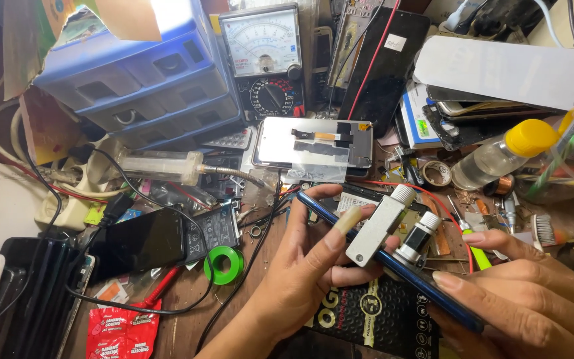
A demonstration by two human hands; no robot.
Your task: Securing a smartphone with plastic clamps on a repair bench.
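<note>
The left hand grips a thin blue-edged smartphone along its upper-left end, thumb pressing a grey metal screw clamp seated on the edge. The phone's long axis runs diagonally from upper left to lower right, between both hands. The right hand closes on its lower-right end; finger contact underneath is apparently hidden. Nearby: a green solder-wire spool, a detached silver display panel, a clear yellow-capped bottle.
</note>
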